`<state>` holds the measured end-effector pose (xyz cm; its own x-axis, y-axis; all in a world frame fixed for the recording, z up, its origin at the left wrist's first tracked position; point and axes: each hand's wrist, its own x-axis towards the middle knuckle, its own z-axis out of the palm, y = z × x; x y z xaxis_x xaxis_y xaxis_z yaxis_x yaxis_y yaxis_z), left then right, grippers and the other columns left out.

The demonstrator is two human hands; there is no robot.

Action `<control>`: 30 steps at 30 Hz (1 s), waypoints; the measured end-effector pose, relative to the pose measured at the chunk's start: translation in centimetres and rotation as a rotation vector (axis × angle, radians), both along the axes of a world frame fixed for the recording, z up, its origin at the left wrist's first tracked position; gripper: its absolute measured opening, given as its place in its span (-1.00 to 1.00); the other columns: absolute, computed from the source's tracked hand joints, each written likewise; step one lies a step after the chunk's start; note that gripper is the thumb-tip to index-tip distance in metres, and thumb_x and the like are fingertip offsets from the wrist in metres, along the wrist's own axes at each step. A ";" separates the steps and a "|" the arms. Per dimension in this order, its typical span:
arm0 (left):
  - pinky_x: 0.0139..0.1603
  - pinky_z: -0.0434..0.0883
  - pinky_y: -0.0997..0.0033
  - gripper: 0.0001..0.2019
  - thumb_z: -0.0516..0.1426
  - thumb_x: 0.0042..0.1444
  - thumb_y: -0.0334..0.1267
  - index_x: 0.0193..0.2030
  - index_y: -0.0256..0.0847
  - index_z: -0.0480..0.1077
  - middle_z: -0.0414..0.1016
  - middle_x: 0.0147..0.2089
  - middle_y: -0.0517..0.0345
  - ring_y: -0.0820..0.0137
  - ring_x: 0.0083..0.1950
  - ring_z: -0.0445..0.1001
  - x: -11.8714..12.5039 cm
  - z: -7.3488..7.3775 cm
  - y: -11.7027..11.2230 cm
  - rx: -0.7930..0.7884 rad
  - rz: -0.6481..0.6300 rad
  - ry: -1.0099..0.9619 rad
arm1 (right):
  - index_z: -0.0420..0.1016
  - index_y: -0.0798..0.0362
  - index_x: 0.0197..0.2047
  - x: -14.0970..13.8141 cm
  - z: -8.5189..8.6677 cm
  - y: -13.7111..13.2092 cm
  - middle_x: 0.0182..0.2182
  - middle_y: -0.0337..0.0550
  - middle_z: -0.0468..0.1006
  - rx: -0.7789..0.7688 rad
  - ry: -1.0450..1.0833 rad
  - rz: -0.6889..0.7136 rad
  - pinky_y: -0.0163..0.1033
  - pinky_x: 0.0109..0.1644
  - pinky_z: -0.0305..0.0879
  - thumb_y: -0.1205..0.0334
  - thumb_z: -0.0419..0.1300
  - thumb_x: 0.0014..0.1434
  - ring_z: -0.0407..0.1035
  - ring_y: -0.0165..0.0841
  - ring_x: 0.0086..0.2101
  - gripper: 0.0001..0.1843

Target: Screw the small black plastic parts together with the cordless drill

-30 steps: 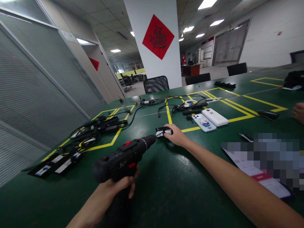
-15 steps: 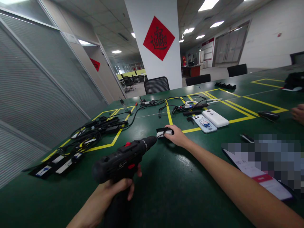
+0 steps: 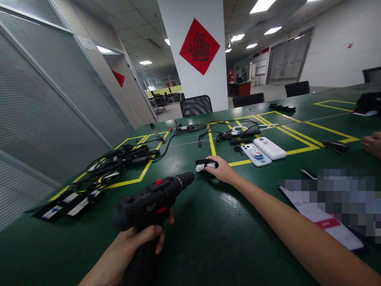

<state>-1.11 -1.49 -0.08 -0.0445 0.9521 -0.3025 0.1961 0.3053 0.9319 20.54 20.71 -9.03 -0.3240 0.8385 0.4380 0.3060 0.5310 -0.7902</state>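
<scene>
A black cordless drill point(image 3: 151, 200) with red buttons is in my left hand point(image 3: 143, 240), fingers wrapped round its grip. Its chuck points right and away, and a thin bit reaches toward a small black piece with a white face point(image 3: 205, 165). My right hand point(image 3: 219, 170) grips that piece at its right end, on the green table point(image 3: 202, 230). Whether the bit touches the piece, I cannot tell.
Tangled black cables point(image 3: 119, 163) and black strips with white labels point(image 3: 79, 204) lie left. Beyond my right hand are a patterned phone point(image 3: 256, 155), a white power bank point(image 3: 270, 148) and more cables. At right lie a tablet point(image 3: 324, 222) and another person's hand point(image 3: 372, 143).
The drill in my left hand has shifted slightly left, its bit drawing back a little from the piece. My right hand stays on the piece.
</scene>
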 end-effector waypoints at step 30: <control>-0.46 0.27 0.41 -0.67 0.09 0.03 -0.19 -0.10 -0.32 0.41 0.43 -0.37 0.04 0.43 -0.52 0.28 -0.2 -0.3 0.1 -0.026 -0.039 -0.101 | 0.42 0.00 -0.04 0.0 -0.1 0.2 -0.15 -0.17 0.43 -0.016 0.012 0.006 -0.20 0.02 0.20 0.19 0.20 0.00 0.35 -0.31 -0.15 -0.60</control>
<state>-1.31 -1.36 -0.43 0.0240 0.9443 -0.3281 0.1135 0.3235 0.9394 20.58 20.90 -9.14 -0.3240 0.8434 0.4286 0.2934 0.5203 -0.8020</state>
